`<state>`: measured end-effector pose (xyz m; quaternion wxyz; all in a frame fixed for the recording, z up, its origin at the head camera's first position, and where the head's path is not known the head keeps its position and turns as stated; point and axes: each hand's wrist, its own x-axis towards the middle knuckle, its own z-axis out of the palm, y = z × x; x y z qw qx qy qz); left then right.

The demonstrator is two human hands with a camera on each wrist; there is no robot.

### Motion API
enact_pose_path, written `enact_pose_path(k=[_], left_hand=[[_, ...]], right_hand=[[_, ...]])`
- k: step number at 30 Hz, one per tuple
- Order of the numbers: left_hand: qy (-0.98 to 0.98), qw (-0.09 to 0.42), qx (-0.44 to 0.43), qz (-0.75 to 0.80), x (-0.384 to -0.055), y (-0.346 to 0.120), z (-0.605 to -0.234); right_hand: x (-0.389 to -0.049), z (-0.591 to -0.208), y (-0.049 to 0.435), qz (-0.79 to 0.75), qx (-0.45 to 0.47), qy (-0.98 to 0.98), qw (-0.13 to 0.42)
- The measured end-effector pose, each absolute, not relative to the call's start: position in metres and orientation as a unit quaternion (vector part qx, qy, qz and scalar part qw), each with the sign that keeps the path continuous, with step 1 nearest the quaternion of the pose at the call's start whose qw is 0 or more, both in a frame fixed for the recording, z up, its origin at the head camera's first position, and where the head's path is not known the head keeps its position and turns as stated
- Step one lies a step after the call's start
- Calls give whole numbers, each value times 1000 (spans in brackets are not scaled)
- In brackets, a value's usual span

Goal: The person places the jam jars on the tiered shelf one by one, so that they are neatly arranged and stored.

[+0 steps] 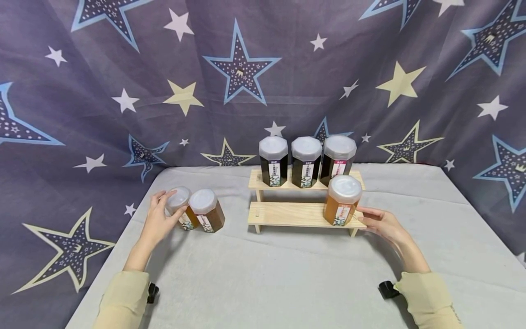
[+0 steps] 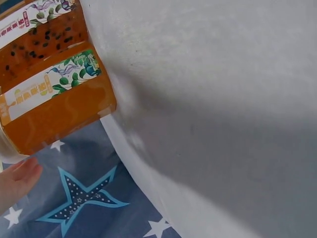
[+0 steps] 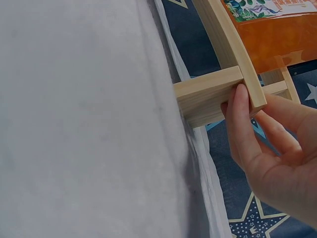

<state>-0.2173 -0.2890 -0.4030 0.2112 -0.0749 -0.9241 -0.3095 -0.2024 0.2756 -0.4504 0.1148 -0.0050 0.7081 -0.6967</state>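
At the left of the table, my left hand (image 1: 160,217) holds a jar of amber contents (image 1: 186,219) around its whitish lid, thumb in front and fingers behind. Close beside it stands a jar of brownish-orange contents with dark seeds (image 1: 211,218); the left wrist view shows both labels. My right hand (image 1: 380,224) pinches the right end of the lower board of a two-step wooden stand (image 1: 287,214), fingertips at the board's corner in the right wrist view. Just beside those fingers, an orange jar (image 1: 339,208) stands on that board.
Three dark jars, a left one (image 1: 274,169), a middle one (image 1: 306,169) and a right one (image 1: 337,160), stand on the upper step. A grey cloth (image 1: 263,278) covers the table. Behind hangs a star-patterned curtain (image 1: 263,119).
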Motion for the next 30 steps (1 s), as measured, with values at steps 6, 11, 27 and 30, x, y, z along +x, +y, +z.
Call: enact_pose_path(k=[6,11,27,30], left_hand=[[-920,219,-78,-316,-219,-288,-404],[-919,223,-76,-317,-221,-288,-406],[-912,232,-26,-338,-226,-288,-403],[-910,237,-11,-341,-226,-288,-402]], right_hand=[[-202,-451,276,-687,1,718,113],[-202,-451,276,-685,0,719,115],[-203,-454,277,-685,-10,720,112],[-203,-452,277,-684,-9,721,113]])
